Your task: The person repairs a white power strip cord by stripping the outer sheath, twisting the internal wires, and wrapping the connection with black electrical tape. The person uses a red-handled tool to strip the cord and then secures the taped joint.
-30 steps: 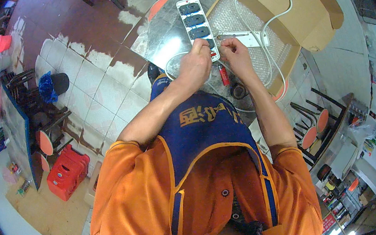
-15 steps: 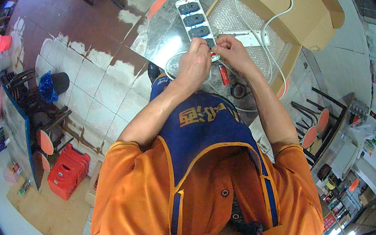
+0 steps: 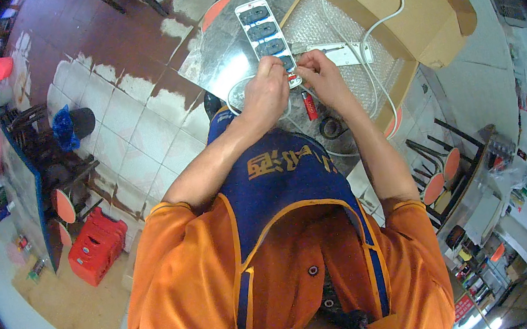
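Note:
An opened white power strip (image 3: 263,31) with dark socket inserts and thin wires along them lies lengthwise on the glossy table. My left hand (image 3: 266,89) is closed at its near end, thumb and fingers pinched on the strip's left side. At the right side of that end, my right hand (image 3: 327,80) pinches with thumb and forefinger; what it holds is too small to make out. Small red parts show between the hands. Just nearer lies a red lighter (image 3: 309,105), and beside it a black roll of tape (image 3: 333,127).
A cardboard box (image 3: 431,6) lined with bubble wrap (image 3: 325,18) stands open to the right. On the wrap lies a white strip-shaped piece (image 3: 337,55). White cable (image 3: 402,2) loops across the box. Left on the floor are a red plastic stool (image 3: 97,246) and a dark bin (image 3: 82,122).
The power strip has shifted slightly left and tilted a little more. Both hands stay at its near end, with the right thumb and fingertips slightly farther from the left hand.

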`<action>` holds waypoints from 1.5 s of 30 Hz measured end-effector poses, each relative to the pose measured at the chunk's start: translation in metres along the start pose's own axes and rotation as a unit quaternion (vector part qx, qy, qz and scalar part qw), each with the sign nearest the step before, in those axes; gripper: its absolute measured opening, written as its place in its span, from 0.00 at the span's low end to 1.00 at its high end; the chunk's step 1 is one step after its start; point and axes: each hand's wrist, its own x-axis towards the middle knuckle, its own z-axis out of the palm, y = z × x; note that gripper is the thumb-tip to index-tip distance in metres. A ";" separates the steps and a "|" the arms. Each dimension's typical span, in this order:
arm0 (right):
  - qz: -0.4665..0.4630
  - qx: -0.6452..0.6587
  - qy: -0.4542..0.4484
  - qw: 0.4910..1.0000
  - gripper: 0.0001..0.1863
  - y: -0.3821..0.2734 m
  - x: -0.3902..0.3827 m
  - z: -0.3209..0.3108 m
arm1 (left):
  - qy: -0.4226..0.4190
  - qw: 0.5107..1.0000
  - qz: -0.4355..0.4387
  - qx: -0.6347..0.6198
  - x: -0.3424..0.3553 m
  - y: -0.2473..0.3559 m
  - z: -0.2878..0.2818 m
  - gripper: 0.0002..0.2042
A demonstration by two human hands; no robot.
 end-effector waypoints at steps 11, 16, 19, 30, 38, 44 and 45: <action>-0.211 -0.243 0.089 0.943 0.15 -0.013 -0.035 0.017 | 0.022 0.997 -0.059 -0.048 -0.010 0.006 -0.013 0.06; -0.242 -0.267 0.103 0.927 0.14 -0.009 -0.033 0.021 | 0.051 0.994 -0.091 -0.043 -0.019 0.004 -0.013 0.13; -0.238 -0.261 0.116 0.928 0.13 -0.006 -0.032 0.022 | 0.071 0.985 -0.148 -0.058 -0.022 -0.008 -0.002 0.21; -0.195 -0.159 0.083 0.964 0.12 -0.006 -0.031 0.022 | -0.004 0.818 -0.411 -0.402 0.003 -0.016 -0.004 0.13; -0.162 -0.112 0.085 0.977 0.09 -0.010 -0.025 0.027 | -0.015 0.798 -0.440 -0.412 0.006 -0.013 -0.008 0.10; -0.158 -0.115 0.067 0.978 0.08 0.001 -0.017 0.026 | -0.021 0.780 -0.457 -0.426 0.007 -0.014 -0.009 0.10; -0.157 -0.119 0.064 0.978 0.07 0.004 -0.016 0.025 | -0.024 0.784 -0.454 -0.422 0.006 -0.017 -0.007 0.10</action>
